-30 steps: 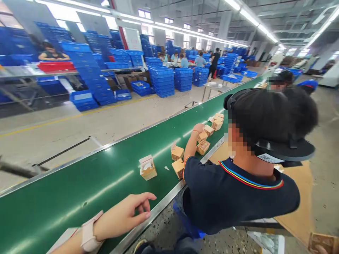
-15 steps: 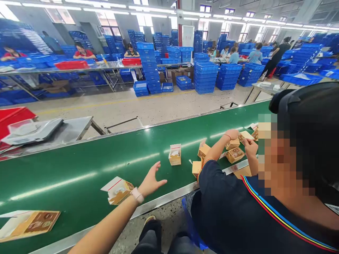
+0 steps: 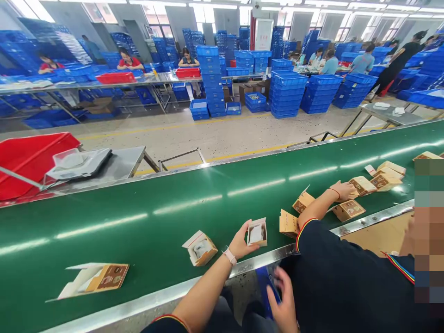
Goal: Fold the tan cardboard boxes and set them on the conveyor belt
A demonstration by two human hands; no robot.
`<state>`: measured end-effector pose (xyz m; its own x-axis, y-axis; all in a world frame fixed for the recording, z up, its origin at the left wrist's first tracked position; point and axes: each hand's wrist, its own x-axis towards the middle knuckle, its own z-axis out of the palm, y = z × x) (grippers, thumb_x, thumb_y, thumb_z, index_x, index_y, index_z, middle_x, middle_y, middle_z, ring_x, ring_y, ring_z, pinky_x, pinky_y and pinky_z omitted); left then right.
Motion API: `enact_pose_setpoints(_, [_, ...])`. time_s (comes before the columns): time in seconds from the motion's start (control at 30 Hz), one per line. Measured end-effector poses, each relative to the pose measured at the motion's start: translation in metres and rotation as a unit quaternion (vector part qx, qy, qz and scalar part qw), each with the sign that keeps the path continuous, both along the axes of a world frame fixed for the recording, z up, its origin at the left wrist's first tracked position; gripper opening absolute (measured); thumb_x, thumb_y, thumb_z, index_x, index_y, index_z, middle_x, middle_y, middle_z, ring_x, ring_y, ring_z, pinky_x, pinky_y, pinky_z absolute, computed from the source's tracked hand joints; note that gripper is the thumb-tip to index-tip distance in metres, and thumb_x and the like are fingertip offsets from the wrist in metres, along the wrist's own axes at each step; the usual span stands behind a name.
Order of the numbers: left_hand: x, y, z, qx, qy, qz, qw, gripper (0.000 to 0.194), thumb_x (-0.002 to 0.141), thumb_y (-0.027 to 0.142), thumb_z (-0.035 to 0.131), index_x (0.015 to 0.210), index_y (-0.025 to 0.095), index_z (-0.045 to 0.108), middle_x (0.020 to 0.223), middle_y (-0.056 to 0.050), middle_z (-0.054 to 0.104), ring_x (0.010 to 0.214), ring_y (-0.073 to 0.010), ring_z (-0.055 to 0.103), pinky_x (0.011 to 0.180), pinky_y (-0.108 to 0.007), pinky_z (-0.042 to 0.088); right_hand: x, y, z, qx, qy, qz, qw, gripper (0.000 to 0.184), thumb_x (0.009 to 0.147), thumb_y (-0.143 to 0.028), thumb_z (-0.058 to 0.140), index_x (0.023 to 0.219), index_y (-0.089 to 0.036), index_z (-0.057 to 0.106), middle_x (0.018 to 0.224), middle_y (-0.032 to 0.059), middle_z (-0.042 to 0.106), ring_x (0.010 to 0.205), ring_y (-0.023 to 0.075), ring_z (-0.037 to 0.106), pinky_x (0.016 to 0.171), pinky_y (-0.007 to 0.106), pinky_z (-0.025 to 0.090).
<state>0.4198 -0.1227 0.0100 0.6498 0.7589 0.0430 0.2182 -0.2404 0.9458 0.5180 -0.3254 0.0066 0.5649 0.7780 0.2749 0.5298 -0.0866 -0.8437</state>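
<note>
My left hand point(image 3: 242, 241), with a pale watch band at the wrist, has its fingers and thumb around the left side of a small open cardboard box point(image 3: 257, 232) by the belt's near edge. White contents show inside that box. My right hand point(image 3: 283, 298) is held low in front of the belt, fingers apart and slightly blurred, with nothing in it. To the left of my left hand, another open box point(image 3: 200, 249) stands on the green conveyor belt point(image 3: 145, 240). Farther left a printed box point(image 3: 107, 278) lies with its flaps spread.
At my right a co-worker in a dark shirt point(image 3: 350, 282) reaches over the belt, a hand point(image 3: 343, 190) among several boxes. The belt's metal rail point(image 3: 243, 267) runs along the near side. Beyond the belt stand a red bin point(image 3: 34, 159) and stacked blue crates point(image 3: 286, 95).
My view has swung left. My left hand has moved from open above the belt to a box and closed on it. My right hand has come into view.
</note>
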Motion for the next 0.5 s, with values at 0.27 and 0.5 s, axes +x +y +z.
enact_pose_setpoints(0.27, [-0.031, -0.010, -0.042, 0.257, -0.036, -0.037, 0.965, 0.053, 0.083, 0.046, 0.061, 0.129, 0.022, 0.050, 0.141, -0.018, 0.046, 0.130, -0.0303, 0.044, 0.099, -0.048, 0.044, 0.050, 0.105, -0.016, 0.066, -0.171, 0.235, 0.955, 0.052, 0.087, -0.036, 0.052, 0.136, -0.023, 0.043, 0.138, 0.0128, 0.049, 0.129, 0.0299, 0.043, 0.100, 0.053, 0.043])
enact_pose_setpoints(0.5, [0.002, -0.020, -0.015, 0.153, 0.054, -0.003, 0.987, 0.031, 0.085, 0.042, 0.054, 0.109, 0.026, 0.067, 0.144, -0.012, 0.042, 0.133, -0.0353, 0.037, 0.102, -0.055, 0.035, 0.052, 0.106, -0.024, 0.077, -0.086, 0.140, 0.983, 0.025, 0.086, -0.039, 0.052, 0.081, -0.024, 0.071, 0.101, 0.0098, 0.067, 0.106, 0.0270, 0.056, 0.091, 0.051, 0.048])
